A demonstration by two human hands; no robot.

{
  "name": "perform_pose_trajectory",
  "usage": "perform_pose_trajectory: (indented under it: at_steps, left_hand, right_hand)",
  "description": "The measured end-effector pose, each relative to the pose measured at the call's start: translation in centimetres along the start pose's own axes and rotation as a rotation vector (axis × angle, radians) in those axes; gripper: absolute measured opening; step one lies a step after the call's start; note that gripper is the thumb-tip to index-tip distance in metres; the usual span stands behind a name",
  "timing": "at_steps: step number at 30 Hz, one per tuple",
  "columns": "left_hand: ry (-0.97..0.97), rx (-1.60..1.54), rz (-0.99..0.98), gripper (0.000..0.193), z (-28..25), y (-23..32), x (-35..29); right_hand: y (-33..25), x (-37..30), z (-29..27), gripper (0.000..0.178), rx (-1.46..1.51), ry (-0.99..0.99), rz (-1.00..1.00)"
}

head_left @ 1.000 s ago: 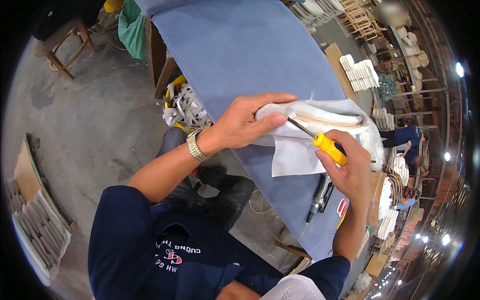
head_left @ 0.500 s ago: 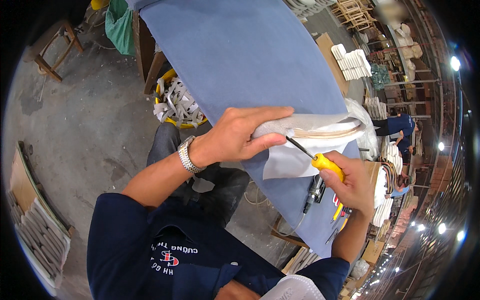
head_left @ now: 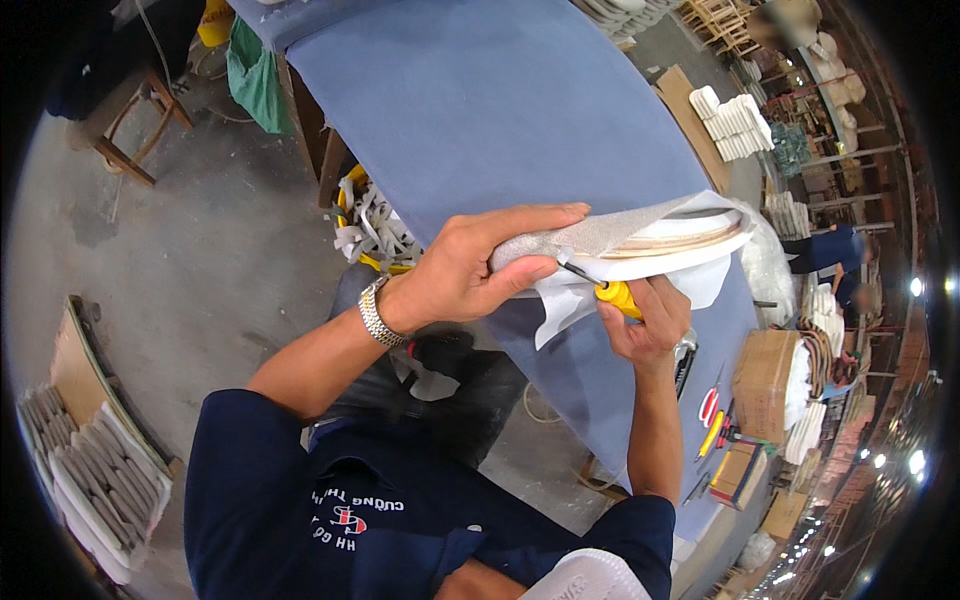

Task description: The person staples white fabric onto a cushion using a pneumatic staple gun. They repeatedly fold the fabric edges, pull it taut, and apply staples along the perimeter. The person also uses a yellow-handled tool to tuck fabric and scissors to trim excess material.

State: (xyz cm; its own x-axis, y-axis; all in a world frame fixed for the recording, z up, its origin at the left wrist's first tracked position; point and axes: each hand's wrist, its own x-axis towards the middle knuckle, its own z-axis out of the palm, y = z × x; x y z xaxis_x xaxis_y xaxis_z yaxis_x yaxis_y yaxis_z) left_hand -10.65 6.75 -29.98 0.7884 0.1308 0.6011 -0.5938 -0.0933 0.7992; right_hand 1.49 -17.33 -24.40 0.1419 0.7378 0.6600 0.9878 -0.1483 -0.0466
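My left hand (head_left: 455, 262) grips one end of a curved padded panel (head_left: 610, 232), thumb on the near edge and fingers over the top. Light grey fabric wraps it, a layered wood-coloured edge shows along its side, and white cloth (head_left: 560, 312) hangs beneath. In my right hand (head_left: 655, 322) is a screwdriver-like tool with a yellow handle (head_left: 620, 298). Its dark shaft points at the panel's edge beside my left thumb; the tip is hidden there. The panel is held above a blue-covered table (head_left: 490, 110).
Red-handled scissors (head_left: 708, 408), a yellow cutter (head_left: 711, 435) and a small box (head_left: 738, 474) lie at the table's right end. A yellow tub of fabric scraps (head_left: 375, 225) stands left of the table. Stacked padded panels (head_left: 100, 470) sit lower left; a person (head_left: 835, 250) is at far right.
My right hand has moved left and closer to the panel, bringing the tool's handle up near its edge. The panel is tilted, its right end higher, and more of its layered side shows.
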Motion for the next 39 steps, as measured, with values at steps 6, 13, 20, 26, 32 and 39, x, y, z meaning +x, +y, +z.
perform_pose_trajectory:
  at_steps: [6, 13, 20, 26, 32, 39]
  left_hand:
    - [-0.116, -0.175, -0.133, 0.060, -0.7, 1.2, 0.8]
    - [-0.202, 0.057, -0.069, 0.073, 0.1, 1.7, -0.3]
    - [-0.199, 0.192, 0.078, 0.078, 1.2, 1.9, -1.3]
    - [-0.188, 0.248, 0.112, 0.073, 1.3, 2.5, -1.3]
    - [-0.205, 0.276, 0.174, 0.070, 1.7, 2.9, -1.5]
    - [-0.257, 0.300, 0.150, 0.070, 1.1, 2.8, -1.8]
  right_hand:
    - [-0.2, -1.4, 0.3, 0.047, -0.140, 0.032, -0.015]
    - [-2.6, -0.3, -4.5, 0.042, 0.042, -0.225, 0.152]
    - [-5.9, 1.4, -9.9, 0.033, 0.261, -0.553, 0.555]
    - [-7.5, 0.4, -11.8, 0.034, 0.224, -0.561, 0.742]
    - [-8.1, -0.2, -11.3, 0.034, 0.179, -0.553, 0.639]
    - [-6.3, 1.4, -10.4, 0.036, 0.022, -0.532, 0.336]
